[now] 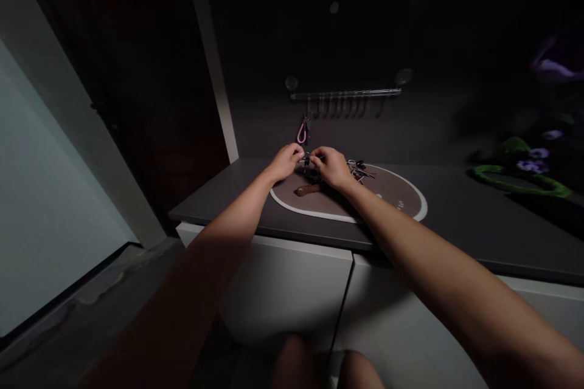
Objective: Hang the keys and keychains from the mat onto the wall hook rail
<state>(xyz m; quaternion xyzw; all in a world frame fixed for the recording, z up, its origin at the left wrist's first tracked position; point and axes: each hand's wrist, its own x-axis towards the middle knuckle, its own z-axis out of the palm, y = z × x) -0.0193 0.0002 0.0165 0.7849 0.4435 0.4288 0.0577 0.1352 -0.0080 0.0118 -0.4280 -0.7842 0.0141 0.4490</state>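
Note:
My left hand [286,161] and my right hand [330,165] come close together above an oval brown mat with a white rim [328,217]. The fingers of both hands are pinched on what looks like a key ring [307,159], with small dark pieces on it, partly hidden. Below my right hand lies a brown strap-like piece [307,190], its far end covered by that hand. Just past the right wrist is a small heap of keys [358,170] and metal bits on the mat.
A clear rail [347,95] with several hooks is fixed to the wall by suction cups; a pink loop strap [302,132] with keys hangs at its left. Purple flowers [533,166] and a green ring [520,185] stand right on the dark countertop [460,225]. White cabinet doors [292,279] are below.

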